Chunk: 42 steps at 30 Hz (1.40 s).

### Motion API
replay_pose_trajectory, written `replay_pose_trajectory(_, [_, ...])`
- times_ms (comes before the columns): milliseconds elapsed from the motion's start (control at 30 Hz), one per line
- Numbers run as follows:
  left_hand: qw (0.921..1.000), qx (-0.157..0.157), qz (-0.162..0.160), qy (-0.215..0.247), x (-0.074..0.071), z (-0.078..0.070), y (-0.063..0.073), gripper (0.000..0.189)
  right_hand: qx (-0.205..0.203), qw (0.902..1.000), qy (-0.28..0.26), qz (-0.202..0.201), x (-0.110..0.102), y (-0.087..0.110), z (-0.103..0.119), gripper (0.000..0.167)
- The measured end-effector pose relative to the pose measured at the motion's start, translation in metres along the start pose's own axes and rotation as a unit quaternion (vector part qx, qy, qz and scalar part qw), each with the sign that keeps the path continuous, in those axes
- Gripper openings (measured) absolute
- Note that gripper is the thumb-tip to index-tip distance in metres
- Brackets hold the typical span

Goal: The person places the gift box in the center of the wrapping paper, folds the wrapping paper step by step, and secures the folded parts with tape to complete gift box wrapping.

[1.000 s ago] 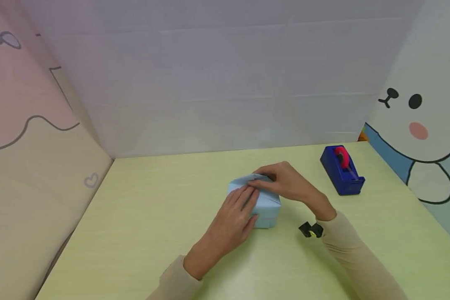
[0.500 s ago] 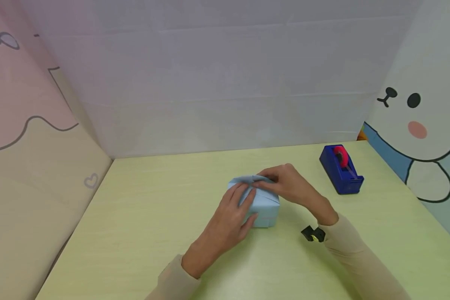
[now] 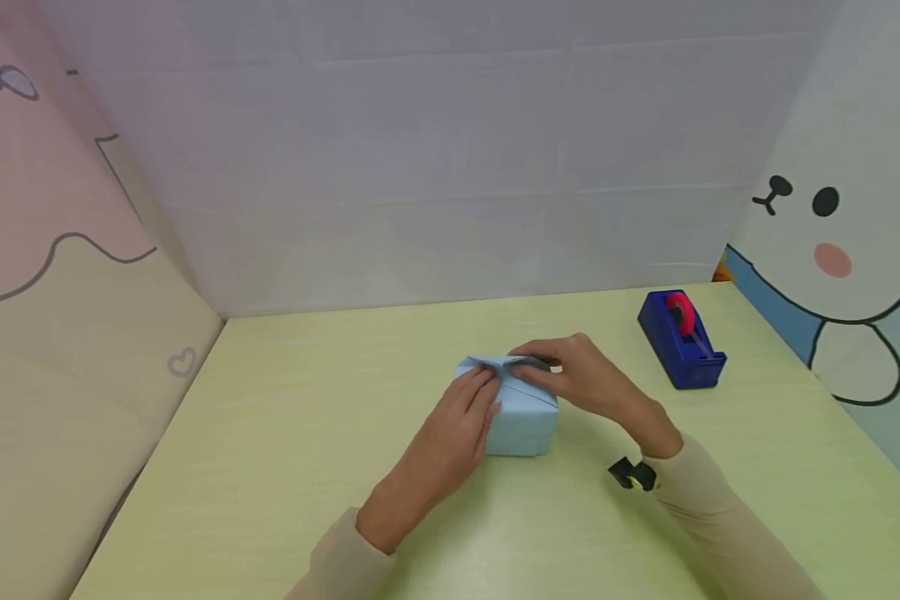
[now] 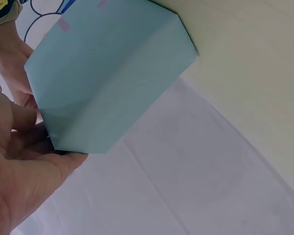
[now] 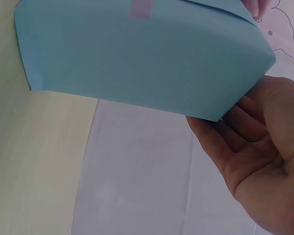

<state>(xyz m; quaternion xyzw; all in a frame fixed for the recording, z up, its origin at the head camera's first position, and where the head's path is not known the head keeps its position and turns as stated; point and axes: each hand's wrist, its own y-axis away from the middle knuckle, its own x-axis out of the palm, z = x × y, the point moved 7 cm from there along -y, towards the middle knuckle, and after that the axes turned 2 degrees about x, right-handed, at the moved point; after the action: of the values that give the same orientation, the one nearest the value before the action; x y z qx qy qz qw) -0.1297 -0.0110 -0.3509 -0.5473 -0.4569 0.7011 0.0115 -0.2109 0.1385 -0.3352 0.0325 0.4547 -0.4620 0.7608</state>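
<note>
A box wrapped in light blue paper (image 3: 521, 429) stands on the table between the two hands, its end folds facing up. My left hand (image 3: 446, 433) lies along its left side, fingertips pressing the paper near the upper fold and thumb by the front edge. With thumb and fingers, my right hand (image 3: 581, 379) pinches the raised paper flap (image 3: 498, 361) at the top right. Seen from the left wrist, the blue wrapping (image 4: 108, 73) carries small pink tape pieces. In the right wrist view, a pink strip (image 5: 140, 9) shows on the wrapping. Some fingertips are hidden behind the paper.
A blue tape dispenser (image 3: 681, 342) with a red-pink roll stands at the back right of the pale yellow table (image 3: 307, 417). A black wrist device (image 3: 633, 474) sits beside the right sleeve. A white sheet (image 3: 450, 167) hangs behind, with printed panels at both sides.
My left fingers have drawn closer together, and the thumb has moved up along the box front. The right hand has shifted slightly down and right, still at the flap, which now lies lower.
</note>
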Motion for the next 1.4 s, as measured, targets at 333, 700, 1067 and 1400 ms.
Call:
replay_pose_trajectory(333, [0.9998,0.011,-0.016,0.007,-0.005,-0.002,0.001,0.031,0.021,0.988,0.086,-0.126,-0.015,0.026,0.013,0.033])
replay_pose_trajectory(700, [0.9999,0.008,-0.008,0.006,-0.003,-0.001,0.0,0.042,-0.073,0.9897,0.042,-0.116,-0.011,0.031,0.023,0.019])
replay_pose_trajectory(1067, [0.9998,0.003,0.021,0.006,-0.002,-0.002,0.0,0.038,-0.102,0.9891,0.07,-0.079,-0.007,0.037,0.027,0.037])
replay_pose_trajectory(1400, [0.9995,0.022,-0.007,0.022,-0.009,0.004,-0.001,0.038,-0.116,0.9883,0.064,-0.076,-0.007,0.038,0.026,0.041])
